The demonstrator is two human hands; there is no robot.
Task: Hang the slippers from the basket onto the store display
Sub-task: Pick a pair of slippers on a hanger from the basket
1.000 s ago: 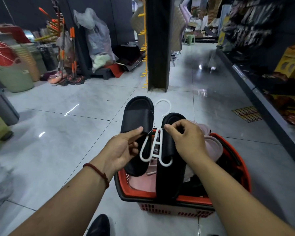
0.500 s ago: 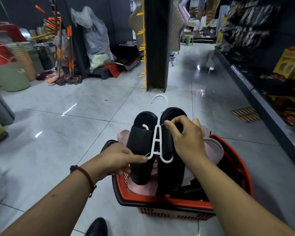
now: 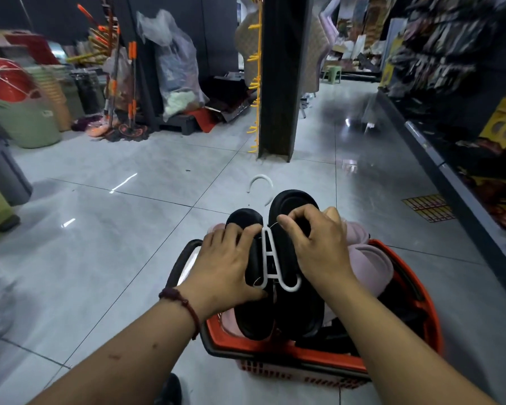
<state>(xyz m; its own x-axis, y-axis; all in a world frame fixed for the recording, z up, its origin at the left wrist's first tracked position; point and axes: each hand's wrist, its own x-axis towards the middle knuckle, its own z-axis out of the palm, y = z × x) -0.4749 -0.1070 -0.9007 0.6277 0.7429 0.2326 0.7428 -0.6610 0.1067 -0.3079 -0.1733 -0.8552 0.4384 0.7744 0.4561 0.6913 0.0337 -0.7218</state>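
Your left hand [image 3: 227,268] has its grip wrapped on the black slippers [image 3: 301,311]; your right hand [image 3: 322,249] pinches the white hanger [image 3: 265,244] joining them. The pair is over the orange basket [image 3: 289,357].

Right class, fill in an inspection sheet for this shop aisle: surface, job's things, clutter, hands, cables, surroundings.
Surface: glossy grey tiled floor, with light reflections.
Job's things: black slippers with a white hanger across them, held over a red basket on the floor; pink slippers inside it.
Clutter: bins, mops and a filled plastic bag along the left side.
Hands: left hand grips the left black slipper; right hand pinches the hanger's top.
Cables: nothing seen.
Surroundings: dark pillar with yellow hooks ahead; stocked shelves on the right; green stool further down.
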